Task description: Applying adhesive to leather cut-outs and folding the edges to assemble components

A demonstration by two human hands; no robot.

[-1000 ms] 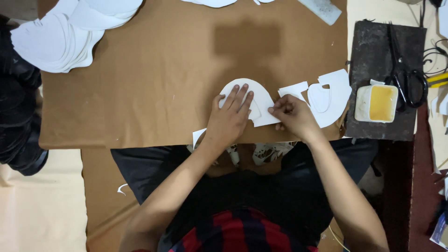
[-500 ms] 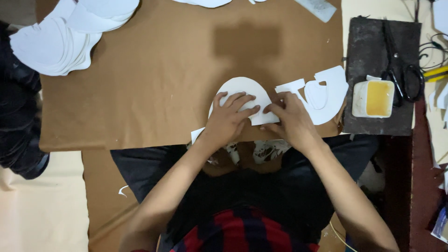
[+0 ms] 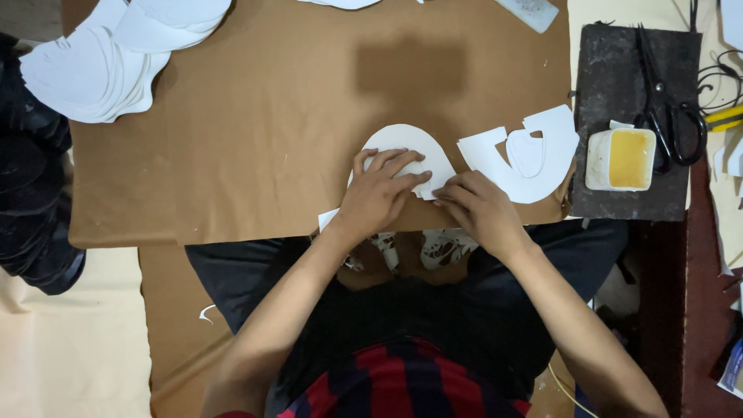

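A white rounded cut-out piece (image 3: 406, 143) lies on the brown board (image 3: 255, 139) near its front edge. My left hand (image 3: 378, 193) lies over the piece's lower part, fingers curled and pressing on it. My right hand (image 3: 480, 207) rests just to the right, its fingertips touching the piece's lower right edge. A second white cut-out (image 3: 530, 155) with a curved opening lies further right, apart from both hands.
A stack of white curved pieces (image 3: 104, 62) sits at the board's far left. To the right a dark slab (image 3: 619, 101) carries a small tub of yellow glue (image 3: 623, 159) and black scissors (image 3: 665, 101). Black pieces (image 3: 31, 193) are piled at the left edge.
Both hands have drawn closer together over the white piece. My left fingers have gone from spread flat to curled, and my right hand has slid left onto the piece's edge.
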